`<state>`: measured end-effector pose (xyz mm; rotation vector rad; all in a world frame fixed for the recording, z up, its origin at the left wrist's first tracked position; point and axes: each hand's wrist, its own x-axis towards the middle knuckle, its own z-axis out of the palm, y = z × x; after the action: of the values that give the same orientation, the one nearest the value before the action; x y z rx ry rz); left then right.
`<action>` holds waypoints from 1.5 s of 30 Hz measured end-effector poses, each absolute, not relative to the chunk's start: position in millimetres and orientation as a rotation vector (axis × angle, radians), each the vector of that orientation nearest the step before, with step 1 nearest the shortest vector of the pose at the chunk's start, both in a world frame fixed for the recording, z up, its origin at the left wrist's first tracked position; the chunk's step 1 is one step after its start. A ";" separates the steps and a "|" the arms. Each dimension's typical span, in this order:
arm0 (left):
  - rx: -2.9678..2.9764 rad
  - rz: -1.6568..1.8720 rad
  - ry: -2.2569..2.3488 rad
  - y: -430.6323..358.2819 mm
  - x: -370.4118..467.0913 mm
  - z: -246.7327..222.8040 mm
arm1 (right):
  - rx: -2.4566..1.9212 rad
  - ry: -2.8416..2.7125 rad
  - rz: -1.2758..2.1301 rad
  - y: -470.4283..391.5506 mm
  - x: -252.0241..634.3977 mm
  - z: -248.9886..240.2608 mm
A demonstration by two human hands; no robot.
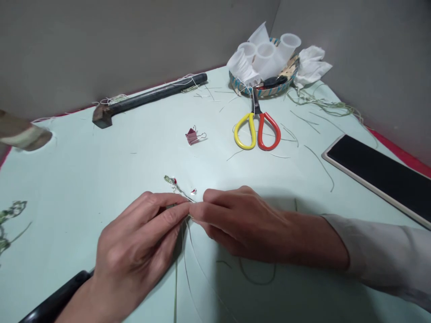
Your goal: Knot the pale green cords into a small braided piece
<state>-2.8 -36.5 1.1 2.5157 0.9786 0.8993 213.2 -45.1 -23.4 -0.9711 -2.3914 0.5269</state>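
My left hand (pixel 141 242) and my right hand (pixel 235 220) meet just below the middle of the view, fingertips pinched together on a thin cord (pixel 184 194). The cord's far end shows a small green braided tip (pixel 168 179) with a red and white bit beside it. Pale loose threads (pixel 188 269) trail from between the fingers toward the front edge. The exact grip point is hidden by the fingertips. A tiny red and white piece (pixel 193 191) lies on the table just beyond the fingers. Under my left wrist, a black handle-like object (pixel 57 298) is partly covered.
Scissors (pixel 257 132) with yellow and red handles lie beyond my hands, left of a phone (pixel 380 175). Farther back are a hammer (pixel 151 98), a binder clip (pixel 193 136) and a basket (pixel 269 93) of white plastic cups. Green braided pieces (pixel 10 215) sit at left; thread scraps are scattered.
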 end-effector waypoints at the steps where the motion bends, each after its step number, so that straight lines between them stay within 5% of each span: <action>1: 2.509 0.903 0.979 -35.7 -2.3 1.0 | -0.980 -2.397 0.528 -44.9 213.0 -23.5; 15: 2.544 0.809 0.975 -28.4 0.8 -0.3 | -0.993 -2.392 0.539 -42.5 210.2 -24.9; 45: 1.410 1.045 1.353 -27.6 -9.4 -10.6 | -1.012 -2.732 0.340 -53.9 208.2 -22.9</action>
<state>-9.4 -27.6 -10.6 1.4102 1.3531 1.0455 208.2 -53.9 -22.9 -1.0120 -2.7318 0.3396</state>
